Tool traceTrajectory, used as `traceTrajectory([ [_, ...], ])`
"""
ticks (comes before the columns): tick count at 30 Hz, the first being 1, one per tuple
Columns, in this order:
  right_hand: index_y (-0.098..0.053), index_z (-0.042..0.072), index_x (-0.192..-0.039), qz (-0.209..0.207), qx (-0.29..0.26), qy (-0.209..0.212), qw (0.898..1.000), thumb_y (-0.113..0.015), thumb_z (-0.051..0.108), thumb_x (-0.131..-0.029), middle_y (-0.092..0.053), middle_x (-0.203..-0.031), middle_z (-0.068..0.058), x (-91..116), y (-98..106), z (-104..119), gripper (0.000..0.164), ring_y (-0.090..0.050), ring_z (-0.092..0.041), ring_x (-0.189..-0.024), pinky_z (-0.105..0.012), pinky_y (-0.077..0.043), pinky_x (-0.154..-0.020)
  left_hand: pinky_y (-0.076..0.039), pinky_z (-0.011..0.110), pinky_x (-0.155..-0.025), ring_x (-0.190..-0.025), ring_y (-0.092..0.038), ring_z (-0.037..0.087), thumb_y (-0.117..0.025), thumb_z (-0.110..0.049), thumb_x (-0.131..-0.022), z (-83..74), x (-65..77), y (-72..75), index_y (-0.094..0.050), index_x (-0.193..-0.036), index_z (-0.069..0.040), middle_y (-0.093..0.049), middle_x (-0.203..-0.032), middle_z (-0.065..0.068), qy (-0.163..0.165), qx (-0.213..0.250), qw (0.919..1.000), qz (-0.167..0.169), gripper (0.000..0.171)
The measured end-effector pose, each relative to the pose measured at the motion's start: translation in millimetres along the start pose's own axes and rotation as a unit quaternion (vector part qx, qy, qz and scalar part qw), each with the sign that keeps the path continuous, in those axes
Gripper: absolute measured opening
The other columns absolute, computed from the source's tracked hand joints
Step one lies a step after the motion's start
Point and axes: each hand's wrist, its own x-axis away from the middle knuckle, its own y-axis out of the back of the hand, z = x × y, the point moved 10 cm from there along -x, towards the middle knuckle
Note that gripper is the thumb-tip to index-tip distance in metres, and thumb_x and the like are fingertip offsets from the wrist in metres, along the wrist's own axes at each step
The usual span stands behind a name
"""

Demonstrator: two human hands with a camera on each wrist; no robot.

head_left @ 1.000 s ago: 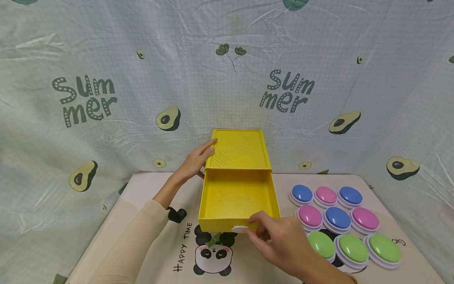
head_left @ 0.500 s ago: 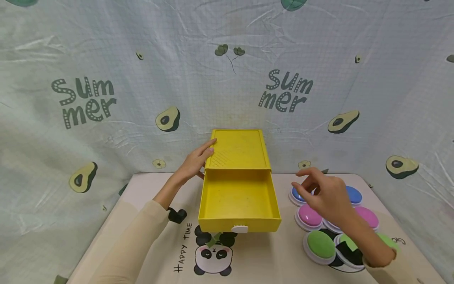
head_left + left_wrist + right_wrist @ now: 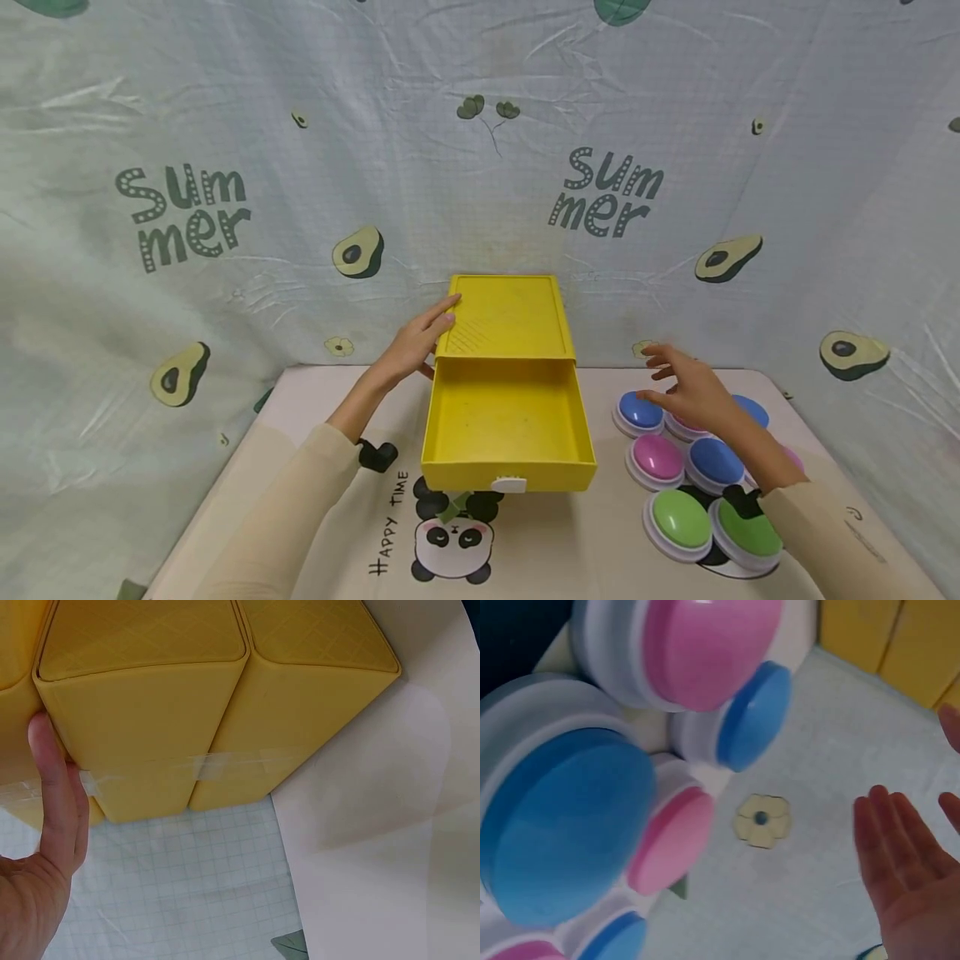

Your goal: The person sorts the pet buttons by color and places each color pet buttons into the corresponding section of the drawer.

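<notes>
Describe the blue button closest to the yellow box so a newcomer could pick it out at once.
Find the yellow box with its drawer open, then look right across the table to the round buttons. Go to their back left corner. This button is blue, unlike the pink ones directly in front and to its right.

The left hand (image 3: 411,345) touches the yellow cabinet (image 3: 513,317); the right hand (image 3: 693,390) hovers above coloured buttons (image 3: 658,457).

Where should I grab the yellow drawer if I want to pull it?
Probably pinch the white handle, coming from the front. It's a small tab in the middle of the yellow drawer's front wall, facing you, with nothing covering it.
</notes>
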Motion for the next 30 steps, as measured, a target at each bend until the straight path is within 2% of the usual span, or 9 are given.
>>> traceTrajectory([
  [3, -0.045, 0.001, -0.149, 0.052, -0.022, -0.002, 0.998, -0.082, 0.022, -0.09, -0.056, -0.141, -0.029, -6, -19, -12, 0.073, -0.059, -0.049, -0.124, -0.06, -0.057, -0.096, -0.064, 0.045, -0.061, -0.095, -0.067, 0.033, -0.041, -0.057, -0.107, 1.2, 0.1, 1.0, -0.033, -0.161, -0.043, -0.043, -0.161, 0.01, 0.004, 0.001, 1.0, 0.0, 0.056],
  [6, -0.046, -0.001, -0.149, 0.093, -0.026, -0.001, 0.995, -0.082, 0.026, -0.09, -0.053, -0.147, -0.029, -9, -35, -21, 0.074, -0.054, -0.052, -0.129, -0.065, -0.052, -0.101, -0.064, 0.045, -0.062, -0.096, -0.068, 0.033, -0.041, -0.058, -0.107, 2.2, 0.5, 1.8, -0.033, -0.16, -0.044, -0.045, -0.159, 0.01, 0.007, 0.003, 1.0, -0.001, 0.056],
  [11, -0.049, 0.005, -0.15, 0.152, -0.025, -0.015, 0.988, -0.082, 0.029, -0.089, -0.049, -0.152, -0.028, -10, -58, -35, 0.074, -0.049, -0.055, -0.134, -0.07, -0.048, -0.104, -0.064, 0.046, -0.061, -0.096, -0.068, 0.035, -0.041, -0.06, -0.107, 2.3, 0.1, 1.3, -0.034, -0.159, -0.047, -0.044, -0.161, 0.006, 0.005, 0.006, 1.0, -0.002, 0.055],
  [16, -0.052, 0.01, -0.15, 0.197, -0.044, -0.032, 0.979, -0.082, 0.021, -0.088, -0.048, -0.154, -0.025, -10, -74, -46, 0.07, -0.049, -0.051, -0.135, -0.069, -0.045, -0.107, -0.064, 0.045, -0.062, -0.097, -0.064, 0.034, -0.04, -0.059, -0.107, 1.9, 0.0, -0.3, -0.033, -0.16, -0.046, -0.039, -0.165, 0.004, 0.003, 0.005, 1.0, 0.003, 0.054],
  [22, -0.06, 0.015, -0.145, 0.212, -0.044, -0.036, 0.976, -0.081, 0.015, -0.088, -0.051, -0.153, -0.023, -9, -83, -52, 0.061, -0.05, -0.048, -0.133, -0.07, -0.042, -0.11, -0.064, 0.044, -0.062, -0.097, -0.064, 0.035, -0.038, -0.057, -0.108, 0.3, 1.0, -1.5, -0.032, -0.161, -0.043, -0.038, -0.165, 0.008, -0.001, 0.003, 1.0, 0.007, 0.055],
  [30, -0.065, 0.014, -0.139, 0.199, -0.034, -0.004, 0.979, -0.081, 0.009, -0.086, -0.057, -0.145, -0.021, -11, -85, -49, 0.055, -0.053, -0.046, -0.129, -0.07, -0.043, -0.11, -0.064, 0.045, -0.061, -0.095, -0.066, 0.034, -0.039, -0.056, -0.108, -0.7, 0.2, -0.8, -0.032, -0.161, -0.041, -0.04, -0.164, 0.008, -0.005, 0.002, 1.0, 0.008, 0.055],
])
